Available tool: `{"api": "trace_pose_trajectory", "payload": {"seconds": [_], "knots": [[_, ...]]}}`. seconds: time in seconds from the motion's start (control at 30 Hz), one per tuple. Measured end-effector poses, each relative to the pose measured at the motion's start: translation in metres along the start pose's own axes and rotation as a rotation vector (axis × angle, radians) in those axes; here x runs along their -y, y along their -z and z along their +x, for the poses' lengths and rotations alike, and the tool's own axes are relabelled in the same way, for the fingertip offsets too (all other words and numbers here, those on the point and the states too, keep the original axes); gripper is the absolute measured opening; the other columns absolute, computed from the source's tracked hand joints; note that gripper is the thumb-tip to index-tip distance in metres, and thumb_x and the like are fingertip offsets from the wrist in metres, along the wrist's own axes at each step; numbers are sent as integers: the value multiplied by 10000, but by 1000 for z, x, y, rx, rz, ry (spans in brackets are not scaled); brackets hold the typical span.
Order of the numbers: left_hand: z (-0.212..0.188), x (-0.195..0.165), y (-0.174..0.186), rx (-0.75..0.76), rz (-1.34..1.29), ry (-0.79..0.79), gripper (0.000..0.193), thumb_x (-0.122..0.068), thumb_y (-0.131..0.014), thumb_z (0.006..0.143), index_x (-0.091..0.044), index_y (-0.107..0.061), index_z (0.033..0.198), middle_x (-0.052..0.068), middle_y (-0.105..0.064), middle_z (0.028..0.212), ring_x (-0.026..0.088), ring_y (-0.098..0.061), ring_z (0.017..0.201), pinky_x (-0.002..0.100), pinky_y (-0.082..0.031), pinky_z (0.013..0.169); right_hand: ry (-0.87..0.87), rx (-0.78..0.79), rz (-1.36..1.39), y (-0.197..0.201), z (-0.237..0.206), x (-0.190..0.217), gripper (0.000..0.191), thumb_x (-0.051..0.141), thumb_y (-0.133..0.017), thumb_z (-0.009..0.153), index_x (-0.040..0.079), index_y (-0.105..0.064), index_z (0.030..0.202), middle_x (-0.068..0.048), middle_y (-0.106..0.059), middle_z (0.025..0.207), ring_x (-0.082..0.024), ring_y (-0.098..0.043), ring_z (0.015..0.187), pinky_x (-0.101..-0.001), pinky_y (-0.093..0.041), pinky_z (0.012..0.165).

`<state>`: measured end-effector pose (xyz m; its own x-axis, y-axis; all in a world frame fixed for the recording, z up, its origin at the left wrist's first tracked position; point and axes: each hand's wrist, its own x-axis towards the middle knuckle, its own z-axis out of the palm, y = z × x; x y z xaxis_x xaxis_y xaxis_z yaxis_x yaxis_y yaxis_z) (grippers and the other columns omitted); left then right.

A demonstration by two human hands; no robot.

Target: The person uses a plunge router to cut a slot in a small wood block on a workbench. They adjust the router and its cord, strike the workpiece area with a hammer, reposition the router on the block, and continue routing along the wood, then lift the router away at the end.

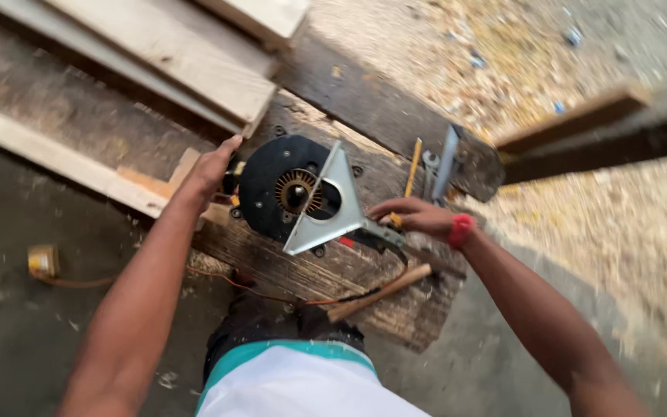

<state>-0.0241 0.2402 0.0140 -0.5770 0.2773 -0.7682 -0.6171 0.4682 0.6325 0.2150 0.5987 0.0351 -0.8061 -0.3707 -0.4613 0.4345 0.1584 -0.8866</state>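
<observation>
1. Black round router base with a silver triangular metal guide (303, 197) lay upturned on the weathered dark wooden surface (364, 293), between both hands.
2. Left hand (211, 170), arm stretched forward, rested flat with fingers together against the tool's left edge.
3. Right hand (414, 216), a red band (461, 230) at its wrist, curled around the guide's dark stem.

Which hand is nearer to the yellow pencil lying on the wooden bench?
The right hand. It rests just below the yellow pencil, close to its lower end. The left hand is far off, on the other side of the round black tool.
</observation>
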Motion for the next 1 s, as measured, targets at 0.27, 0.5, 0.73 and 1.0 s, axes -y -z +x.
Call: {"api": "trace_pose_trajectory", "payload": {"seconds": [0.27,0.5,0.73,1.0], "knots": [[-43,132,-52,-736,16,-385,621,-626,-603,993,-12,-638,906,110,-653,804,304,-638,777,438,-522,725,-403,641,376,-13,106,-38,364,148,-708,946,-46,-609,1237,-242,-729,1132,-315,-733,1006,-451,-619,839],[-95,257,-118,-263,-764,653,512,-602,-687,903,-130,-606,1084,147,-624,896,321,-602,843,438,-523,717,-536,644,783,-50,94,-53,467,186,-681,884,-2,-536,1285,-197,-689,998,-291,-710,907,-432,-597,809],[-77,255,-99,24,-1056,431,251,-318,-724,883,-131,-609,1005,81,-673,912,262,-661,850,414,-559,724,-421,548,702,-80,84,-25,525,107,-651,873,-36,-542,1366,-64,-545,752,-189,-564,657,-352,-511,625],[-75,255,-51,141,-1266,131,252,-289,-660,957,-85,-593,1089,121,-671,947,296,-663,869,455,-551,738,-522,409,471,-110,58,18,538,94,-653,830,78,-489,1342,-142,-698,854,-253,-711,712,-397,-591,649]]}}
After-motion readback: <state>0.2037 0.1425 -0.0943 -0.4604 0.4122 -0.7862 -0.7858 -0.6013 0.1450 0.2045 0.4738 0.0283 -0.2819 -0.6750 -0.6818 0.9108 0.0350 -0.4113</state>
